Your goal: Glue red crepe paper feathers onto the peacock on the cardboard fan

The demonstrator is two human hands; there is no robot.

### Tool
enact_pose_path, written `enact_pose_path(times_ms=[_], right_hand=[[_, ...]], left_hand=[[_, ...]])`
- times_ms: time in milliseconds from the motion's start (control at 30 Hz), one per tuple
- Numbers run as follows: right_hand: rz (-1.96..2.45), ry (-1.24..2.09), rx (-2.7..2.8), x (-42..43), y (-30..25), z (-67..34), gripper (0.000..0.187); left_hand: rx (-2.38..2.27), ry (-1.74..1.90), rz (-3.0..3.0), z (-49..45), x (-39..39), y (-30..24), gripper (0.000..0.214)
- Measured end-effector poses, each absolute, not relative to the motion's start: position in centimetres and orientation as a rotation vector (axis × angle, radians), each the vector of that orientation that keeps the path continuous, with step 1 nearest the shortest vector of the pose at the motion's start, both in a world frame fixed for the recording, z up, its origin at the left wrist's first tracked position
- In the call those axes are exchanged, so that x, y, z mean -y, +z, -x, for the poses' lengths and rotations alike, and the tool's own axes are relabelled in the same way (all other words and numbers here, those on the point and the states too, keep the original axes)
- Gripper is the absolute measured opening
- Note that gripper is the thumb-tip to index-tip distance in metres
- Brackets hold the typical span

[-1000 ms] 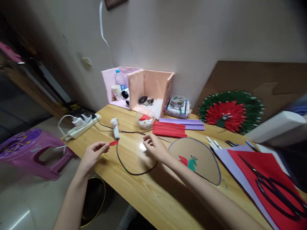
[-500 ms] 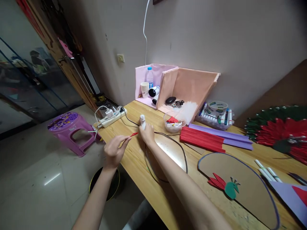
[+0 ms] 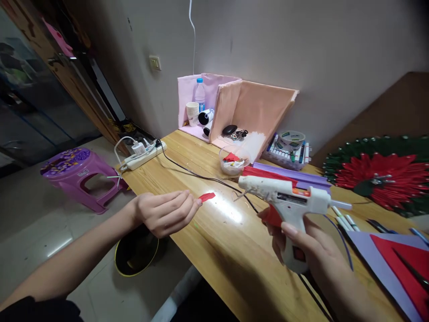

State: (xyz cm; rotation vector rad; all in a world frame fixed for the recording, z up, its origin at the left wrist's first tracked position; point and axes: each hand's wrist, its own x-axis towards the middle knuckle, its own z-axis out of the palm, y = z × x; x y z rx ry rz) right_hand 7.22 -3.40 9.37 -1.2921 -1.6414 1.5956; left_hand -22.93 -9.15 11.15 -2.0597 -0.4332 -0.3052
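Observation:
My left hand (image 3: 172,212) is closed in a pinch on a small red paper petal (image 3: 207,197), which sticks out to the right over the table's edge area. My right hand (image 3: 301,241) is wrapped round the handle of a white hot glue gun (image 3: 291,201) with a red trigger, raised above the table. Its nozzle points left, toward the petal, with a gap between them. A clear glue stick (image 3: 342,205) juts from the gun's back end. The gun's black cord (image 3: 191,170) runs across the table.
A power strip (image 3: 144,156) lies at the table's left corner. Behind are a clear bowl (image 3: 234,163) of scraps, folded purple paper (image 3: 301,179) and a marker box (image 3: 288,154). Purple and red sheets (image 3: 398,259) lie at right. A bin (image 3: 137,252) and pink stool (image 3: 83,179) stand on the floor.
My right hand has lifted the glue gun off the table and brought it right and closer. My left hand has turned and shifted slightly right, still holding the petal.

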Motion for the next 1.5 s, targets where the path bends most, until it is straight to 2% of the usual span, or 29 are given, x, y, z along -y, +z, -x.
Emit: enact_pose_path(times_ms=[200, 433, 667, 867, 1267, 1500], right_hand=[[1.41, 1.621, 1.637, 5.3, 9.0, -9.7, 0.04], [1.307, 1.794, 1.555, 5.4, 8.8, -10.6, 0.039], [1.341, 1.753, 1.594, 5.0, 8.8, -10.7, 0.043], [1.366, 1.76, 1.628, 4.7, 8.9, -10.7, 0.039], [1.409, 1.796, 1.584, 4.2, 8.1, -10.6, 0.038], [1.392, 1.84, 1.6, 3.7, 8.0, -10.6, 0.038]], left_hand=[[0.282, -0.311, 2.09, 20.5, 7.9, 11.4, 0.014], [0.172, -0.307, 2.111, 19.2, 6.9, 10.7, 0.014], [0.095, -0.316, 2.105, 18.7, 5.9, 10.6, 0.016], [0.066, -0.317, 2.128, 18.5, 5.4, 10.7, 0.015], [0.308, -0.47, 2.513, 19.1, 5.0, 10.1, 0.014], [0.132, -0.312, 2.26, 18.7, 4.4, 10.3, 0.012]])
